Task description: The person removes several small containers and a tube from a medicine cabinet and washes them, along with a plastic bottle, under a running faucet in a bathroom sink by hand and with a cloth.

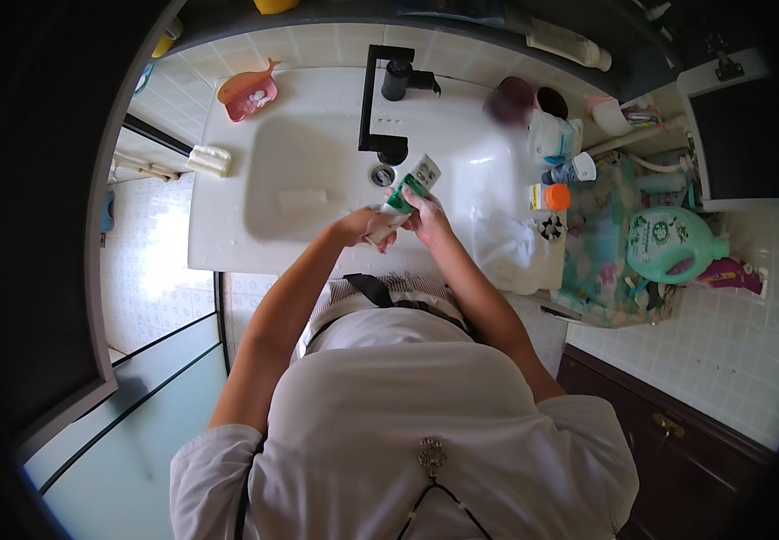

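Note:
A green and white squeeze tube (407, 190) slants over the front of the white sink basin (281, 158). My left hand (361, 223) is closed around its lower end. My right hand (428, 217) grips its middle from the right, with the thumb on the green part. Something whitish, like lather, covers parts of both hands; what it is cannot be made out clearly. Just beyond the tube are the round drain (383, 176) and the black faucet (396, 81), its spout turned towards me. A pale rectangular bar (303, 198) lies in the basin, left of my hands.
A pink whale-shaped soap dish (249, 94) and a cream soap bar (210, 160) sit on the left ledge. To the right are a dark cup (511, 101), an orange-capped bottle (557, 197), a white cloth (511, 246) and a green detergent jug (673, 244). An open cabinet door (38, 202) stands left.

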